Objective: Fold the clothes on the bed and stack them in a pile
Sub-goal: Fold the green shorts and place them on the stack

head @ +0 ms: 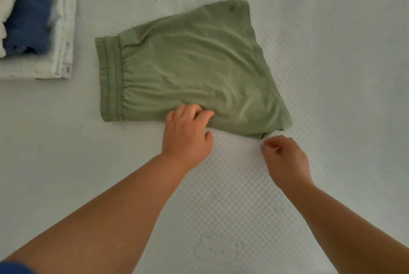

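Green shorts [190, 70] lie folded in half on the white bed [332, 74], with the elastic waistband to the left and the leg hem to the right. My left hand [188, 134] holds the near edge of the shorts, fingers curled on top of the fabric and thumb just below the edge. My right hand [285, 158] sits with curled fingers right at the near right corner of the shorts. Whether it pinches the corner is not clear. A pile of folded clothes [33, 19] lies at the far left, with a blue piece on top of pale ones.
The textured white mattress cover spreads all around the shorts. A faint bear-shaped emblem [217, 249] is embossed in it near me. A bit of blue sleeve [13, 268] shows at the bottom left corner.
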Tool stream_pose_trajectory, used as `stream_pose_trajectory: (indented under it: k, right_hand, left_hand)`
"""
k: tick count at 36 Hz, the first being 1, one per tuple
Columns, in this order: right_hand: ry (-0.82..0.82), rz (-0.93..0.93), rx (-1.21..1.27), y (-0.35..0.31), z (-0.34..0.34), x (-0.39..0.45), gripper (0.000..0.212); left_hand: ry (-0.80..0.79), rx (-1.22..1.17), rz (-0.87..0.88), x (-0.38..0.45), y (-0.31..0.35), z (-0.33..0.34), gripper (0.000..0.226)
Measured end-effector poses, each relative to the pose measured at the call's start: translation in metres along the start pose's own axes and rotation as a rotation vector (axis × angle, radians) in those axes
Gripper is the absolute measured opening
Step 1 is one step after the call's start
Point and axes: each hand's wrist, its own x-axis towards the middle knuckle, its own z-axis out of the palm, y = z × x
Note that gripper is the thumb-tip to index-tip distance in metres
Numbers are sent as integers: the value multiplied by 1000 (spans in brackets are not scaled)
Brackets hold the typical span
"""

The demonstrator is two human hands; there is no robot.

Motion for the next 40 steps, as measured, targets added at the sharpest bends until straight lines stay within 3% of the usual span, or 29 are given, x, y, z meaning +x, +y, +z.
stream_pose_trajectory:
  k: [6, 14, 18, 21, 24, 30, 35, 40]
  right_hand:
    - [-21, -46, 114, -4, 3, 19, 9]
    - [37, -52, 310, -19, -1, 35, 21]
    - [135, -192, 192, -20, -6, 41, 25]
    - [160, -362, -130, -17, -6, 44, 36]
    - [135, -496, -392, -11, -2, 43, 29]
    - [221, -630, -445, -1, 0, 37, 13]
    - [117, -494, -387, 11, 2, 29, 20]
    - [-155, -61, 212, -6, 0, 28, 28]
  left_hand:
    - [-3, 77, 41, 18, 0, 8, 50]
    - [-83, 147, 123, 35, 10, 8, 66]
    - [-69, 150, 155, 37, 21, 12, 51]
    - [-49, 63, 143, 41, 25, 15, 30]
    - [-79, -73, 72, 47, 27, 16, 26]
    - [-180, -186, -6, 54, 26, 11, 30]
    - [-201, -118, 31, 44, 22, 6, 52]
    - [-164, -63, 84, 36, 20, 12, 60]
